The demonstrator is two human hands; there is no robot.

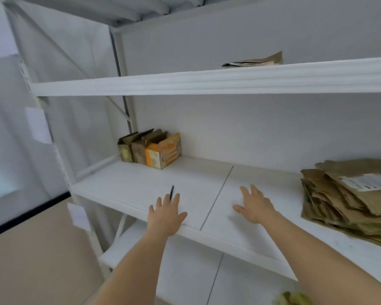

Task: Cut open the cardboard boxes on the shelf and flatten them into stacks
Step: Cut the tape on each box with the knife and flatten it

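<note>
Three small cardboard boxes [150,148] stand in a row at the back left of the white middle shelf [128,190]; the nearest is orange, and their top flaps stand open. A tall stack of flattened brown cardboard [348,199] lies at the shelf's right end. My left hand [165,213] reaches over the shelf's front edge with fingers spread. A thin dark tool [171,192] pokes out just beyond its fingers; whether the hand holds it I cannot tell. My right hand [254,204] hovers open over the shelf, fingers spread.
On the upper shelf [185,83] lies a thin pile of flattened cardboard [254,61]. A lower shelf [185,280] shows beneath, with something yellow-green [294,298] at the bottom edge. The rack's white upright [59,150] carries paper labels on the left.
</note>
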